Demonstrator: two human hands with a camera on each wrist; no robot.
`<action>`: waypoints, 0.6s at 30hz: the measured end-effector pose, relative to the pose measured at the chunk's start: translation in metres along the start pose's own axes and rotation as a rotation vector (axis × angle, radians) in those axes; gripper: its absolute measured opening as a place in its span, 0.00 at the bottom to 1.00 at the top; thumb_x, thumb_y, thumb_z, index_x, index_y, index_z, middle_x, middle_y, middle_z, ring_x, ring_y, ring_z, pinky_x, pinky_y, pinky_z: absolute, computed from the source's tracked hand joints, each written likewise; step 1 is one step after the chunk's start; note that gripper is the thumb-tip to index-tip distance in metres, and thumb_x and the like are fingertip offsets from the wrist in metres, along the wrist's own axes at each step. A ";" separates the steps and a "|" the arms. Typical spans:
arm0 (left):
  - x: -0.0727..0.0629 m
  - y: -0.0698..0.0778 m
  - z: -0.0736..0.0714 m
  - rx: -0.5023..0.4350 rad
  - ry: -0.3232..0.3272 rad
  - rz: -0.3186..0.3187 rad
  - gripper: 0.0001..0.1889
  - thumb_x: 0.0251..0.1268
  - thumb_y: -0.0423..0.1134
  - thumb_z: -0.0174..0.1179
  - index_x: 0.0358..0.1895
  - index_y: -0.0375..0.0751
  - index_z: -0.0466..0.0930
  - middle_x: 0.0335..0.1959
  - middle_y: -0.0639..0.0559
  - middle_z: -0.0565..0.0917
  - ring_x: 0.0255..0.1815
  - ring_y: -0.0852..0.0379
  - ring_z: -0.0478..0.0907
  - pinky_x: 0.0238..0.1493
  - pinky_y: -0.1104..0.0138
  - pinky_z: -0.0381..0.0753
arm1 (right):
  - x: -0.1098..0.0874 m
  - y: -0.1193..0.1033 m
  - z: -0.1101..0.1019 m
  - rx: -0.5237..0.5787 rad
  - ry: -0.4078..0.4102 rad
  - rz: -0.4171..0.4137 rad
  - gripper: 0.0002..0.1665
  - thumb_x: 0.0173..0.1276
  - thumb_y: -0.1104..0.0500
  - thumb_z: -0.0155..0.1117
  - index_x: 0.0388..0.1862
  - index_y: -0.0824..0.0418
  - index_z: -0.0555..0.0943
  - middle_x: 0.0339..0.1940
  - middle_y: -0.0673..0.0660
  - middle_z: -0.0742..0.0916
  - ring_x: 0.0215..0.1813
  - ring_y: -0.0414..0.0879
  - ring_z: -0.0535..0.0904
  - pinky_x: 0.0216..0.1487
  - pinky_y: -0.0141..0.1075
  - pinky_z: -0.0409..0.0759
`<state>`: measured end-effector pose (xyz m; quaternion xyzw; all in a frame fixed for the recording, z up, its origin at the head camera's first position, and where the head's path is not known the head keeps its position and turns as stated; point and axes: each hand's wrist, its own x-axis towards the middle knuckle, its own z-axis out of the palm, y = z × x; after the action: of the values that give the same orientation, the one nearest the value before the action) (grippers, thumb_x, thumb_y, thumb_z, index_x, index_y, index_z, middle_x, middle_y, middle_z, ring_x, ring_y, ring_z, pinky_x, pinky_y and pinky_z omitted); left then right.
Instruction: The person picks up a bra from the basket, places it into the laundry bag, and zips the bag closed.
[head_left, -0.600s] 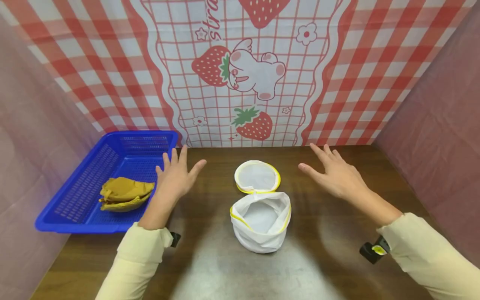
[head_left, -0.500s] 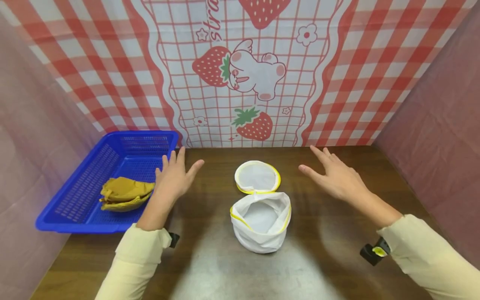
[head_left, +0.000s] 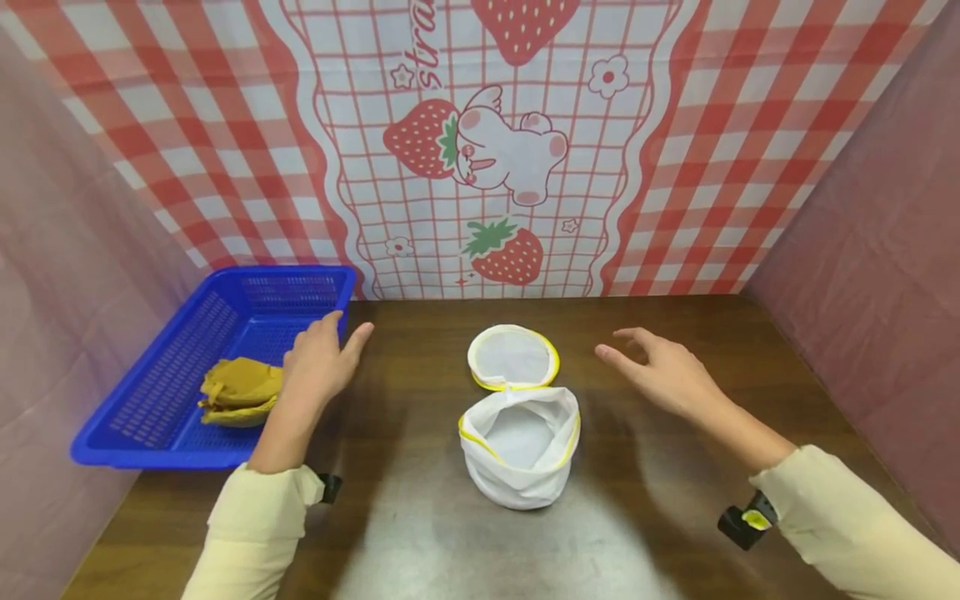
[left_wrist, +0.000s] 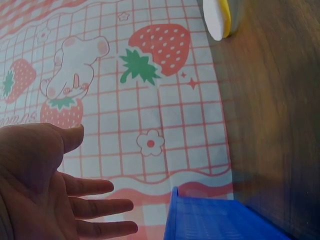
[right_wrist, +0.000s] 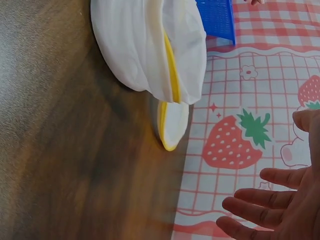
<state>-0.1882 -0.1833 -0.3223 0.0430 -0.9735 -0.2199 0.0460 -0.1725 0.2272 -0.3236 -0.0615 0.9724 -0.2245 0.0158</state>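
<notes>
A white mesh laundry bag (head_left: 517, 487) with a yellow zipper stands unzipped on the table. Its round lid (head_left: 513, 358) is folded back behind the opening; in the right wrist view the bag (right_wrist: 130, 45) fills the top. To the left, a crumpled mustard-yellow cloth item (head_left: 242, 392) lies inside a blue plastic basket (head_left: 150, 458). My left hand (head_left: 318, 362) is in the air by the basket's right side, partly covering the cloth, with nothing in it. My right hand (head_left: 671, 375) hovers right of the bag, fingers relaxed, holding nothing.
Behind the brown wooden table (head_left: 637, 542) hangs a checkered cloth (head_left: 502, 183) printed with strawberries. Pink curtains (head_left: 862, 250) close off both sides. The basket stands at the table's left edge, against the left curtain.
My left hand has moved left and slightly down toward the basket. The right hand has dipped a little and its fingers have bent slightly. Bag, basket and cloth have stayed put.
</notes>
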 end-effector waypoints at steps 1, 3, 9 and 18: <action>-0.001 -0.001 -0.001 0.000 -0.001 -0.003 0.39 0.69 0.63 0.38 0.69 0.33 0.56 0.65 0.29 0.65 0.64 0.29 0.61 0.58 0.37 0.61 | -0.001 0.000 0.001 0.008 -0.005 0.000 0.44 0.64 0.27 0.43 0.65 0.58 0.68 0.55 0.65 0.81 0.55 0.60 0.77 0.47 0.54 0.74; -0.001 -0.003 -0.002 0.001 0.005 -0.005 0.39 0.69 0.63 0.39 0.69 0.33 0.57 0.64 0.28 0.66 0.63 0.28 0.62 0.57 0.36 0.62 | -0.002 0.001 0.004 0.020 -0.011 0.000 0.44 0.64 0.27 0.44 0.65 0.58 0.68 0.55 0.65 0.82 0.55 0.59 0.78 0.47 0.54 0.75; -0.004 -0.012 -0.005 0.010 0.019 -0.007 0.38 0.69 0.62 0.41 0.67 0.31 0.59 0.61 0.26 0.69 0.59 0.27 0.66 0.53 0.37 0.65 | -0.002 0.000 0.012 0.041 -0.005 -0.011 0.43 0.63 0.27 0.46 0.64 0.57 0.69 0.54 0.65 0.82 0.55 0.58 0.78 0.49 0.54 0.74; -0.007 -0.024 -0.010 -0.007 -0.018 -0.003 0.39 0.70 0.61 0.37 0.67 0.26 0.58 0.61 0.24 0.67 0.61 0.26 0.63 0.60 0.41 0.63 | -0.004 0.002 0.024 0.070 0.000 -0.022 0.40 0.63 0.30 0.51 0.62 0.57 0.71 0.53 0.63 0.83 0.54 0.57 0.80 0.50 0.53 0.75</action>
<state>-0.1789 -0.2078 -0.3243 0.0424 -0.9730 -0.2237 0.0371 -0.1670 0.2194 -0.3462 -0.0715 0.9633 -0.2584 0.0156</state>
